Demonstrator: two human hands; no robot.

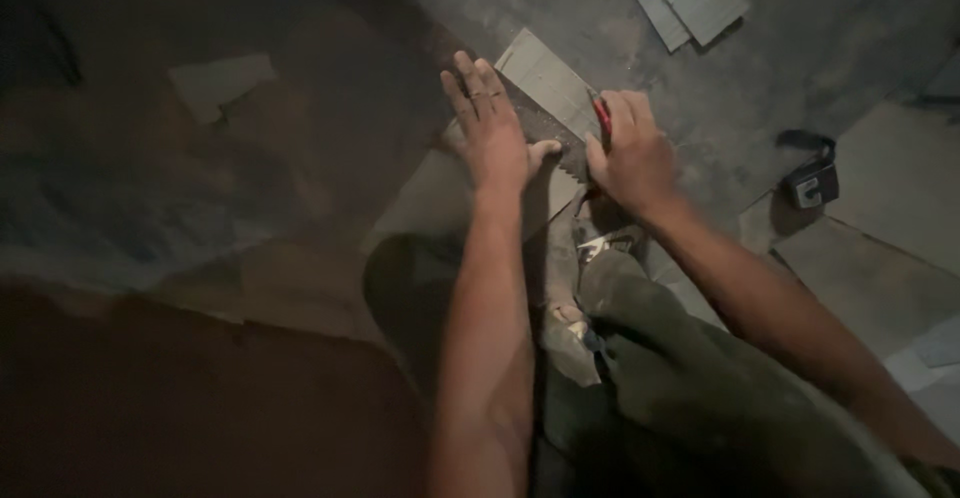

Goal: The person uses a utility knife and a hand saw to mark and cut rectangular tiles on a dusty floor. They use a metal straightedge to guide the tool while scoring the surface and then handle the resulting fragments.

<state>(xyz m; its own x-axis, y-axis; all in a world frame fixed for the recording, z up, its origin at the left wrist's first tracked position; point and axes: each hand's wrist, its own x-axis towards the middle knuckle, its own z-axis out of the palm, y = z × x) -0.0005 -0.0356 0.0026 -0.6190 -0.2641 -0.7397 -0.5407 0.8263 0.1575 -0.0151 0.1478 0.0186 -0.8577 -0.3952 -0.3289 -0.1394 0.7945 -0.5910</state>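
Fingers of our left hand [497,136] lie flat and spread, pressing a dark notched metal straightedge [545,130] onto the pale grey rectangular floor plank [545,78].
Our right hand [632,153] is clenched around a red-handled utility knife [600,116] (blade hidden) beside that straightedge, on the dim concrete floor [780,68].

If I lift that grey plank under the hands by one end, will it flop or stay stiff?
The plank lies flat with straight edges, so it probably stays fairly stiff, bending slightly. It looks thin, so likely light. The left hand presses it down, suggesting it may slide on the floor.
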